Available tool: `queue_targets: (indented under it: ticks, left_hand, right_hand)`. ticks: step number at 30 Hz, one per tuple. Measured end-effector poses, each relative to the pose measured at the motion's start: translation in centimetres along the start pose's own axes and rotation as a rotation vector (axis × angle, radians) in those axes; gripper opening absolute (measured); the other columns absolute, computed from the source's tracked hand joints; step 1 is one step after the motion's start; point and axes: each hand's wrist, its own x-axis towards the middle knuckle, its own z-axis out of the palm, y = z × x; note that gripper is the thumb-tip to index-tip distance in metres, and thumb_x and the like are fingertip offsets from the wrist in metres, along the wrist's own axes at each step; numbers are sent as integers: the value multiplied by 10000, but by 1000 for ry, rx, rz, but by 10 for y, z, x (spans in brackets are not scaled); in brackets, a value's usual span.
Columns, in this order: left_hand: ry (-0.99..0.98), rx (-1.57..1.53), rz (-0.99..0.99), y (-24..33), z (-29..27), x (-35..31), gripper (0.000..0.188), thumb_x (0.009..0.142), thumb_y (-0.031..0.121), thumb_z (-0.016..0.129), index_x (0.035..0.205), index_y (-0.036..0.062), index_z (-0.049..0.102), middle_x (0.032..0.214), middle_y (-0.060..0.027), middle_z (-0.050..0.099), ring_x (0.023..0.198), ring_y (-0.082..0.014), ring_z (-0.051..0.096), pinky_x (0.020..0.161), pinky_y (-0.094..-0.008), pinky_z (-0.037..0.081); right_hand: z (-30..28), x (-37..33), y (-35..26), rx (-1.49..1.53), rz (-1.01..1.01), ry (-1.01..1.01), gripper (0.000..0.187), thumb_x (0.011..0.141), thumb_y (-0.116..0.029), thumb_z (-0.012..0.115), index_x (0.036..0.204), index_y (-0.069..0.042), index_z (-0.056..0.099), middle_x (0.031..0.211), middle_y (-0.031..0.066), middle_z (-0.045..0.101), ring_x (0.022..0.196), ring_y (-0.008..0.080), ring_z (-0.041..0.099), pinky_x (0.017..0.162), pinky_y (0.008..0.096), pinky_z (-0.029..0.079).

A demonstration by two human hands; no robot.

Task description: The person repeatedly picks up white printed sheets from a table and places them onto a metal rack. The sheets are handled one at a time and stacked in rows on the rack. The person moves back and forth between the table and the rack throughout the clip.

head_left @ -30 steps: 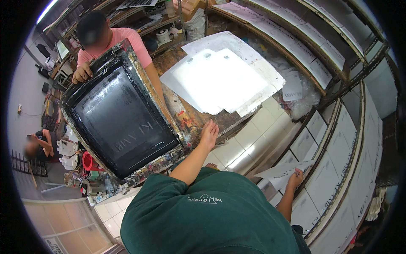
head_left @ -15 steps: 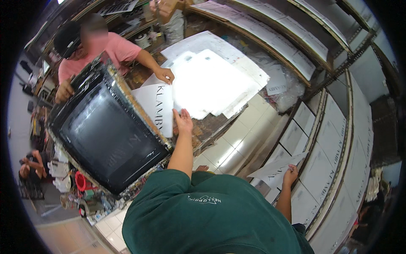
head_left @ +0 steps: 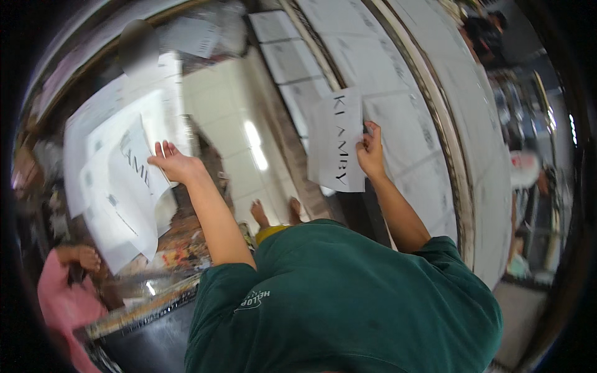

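My left hand [head_left: 175, 164] grips the edge of a white printed sheet [head_left: 127, 180], which bends over a pile of white sheets on the worktable at left. Large dark letters show on it, partly folded out of sight. To the right, my right hand [head_left: 371, 152] pinches the side of another white printed sheet [head_left: 334, 140], hanging above the gap beside the racks. Both sheets look thin and bend slightly. At the lower left lies the dark screen-printing frame [head_left: 149, 336], cut off by my shirt.
Racks with rows of white printed sheets [head_left: 398, 118] run along the right. White sheets [head_left: 78, 149] cover the worktable [head_left: 186, 227] at left. A co-worker in a pink shirt [head_left: 59, 289] is at the lower left. Between lies a tiled floor [head_left: 227, 118].
My view has swung right. My left hand, formerly open beside a printed sheet near the co-worker's hand, now holds a sheet. The right hand still carries its sheet, now shown flatter.
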Motion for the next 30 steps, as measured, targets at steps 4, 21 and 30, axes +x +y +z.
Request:
queue_targets:
  ticks: [4, 21, 30]
  left_hand:
    - [-298, 95, -165, -43, 5, -96, 515, 902, 467, 282, 1067, 2, 428, 1111, -87, 468, 938, -178, 452, 826, -293, 366]
    - [-532, 256, -478, -129, -130, -222, 466, 929, 377, 260, 1164, -7, 382, 1126, -120, 481, 904, -158, 517, 709, -261, 447]
    - [-293, 253, -1012, -178, -204, -198, 354, 909, 342, 371, 1075, 39, 451, 1082, -60, 527, 871, -142, 530, 688, -267, 473]
  right_hand:
    - [-91, -44, 70, -265, 58, 207, 284, 714, 28, 405, 979, 17, 505, 848, 104, 548, 739, 156, 502, 654, 253, 395]
    - [-470, -54, 275, -807, 373, 543, 212, 801, -177, 398, 850, 10, 483, 808, 102, 491, 760, 209, 445, 701, 324, 364]
    - [-491, -27, 316, -760, 391, 521, 226, 834, -216, 399, 944, -46, 499, 830, 61, 507, 773, 152, 442, 730, 293, 356]
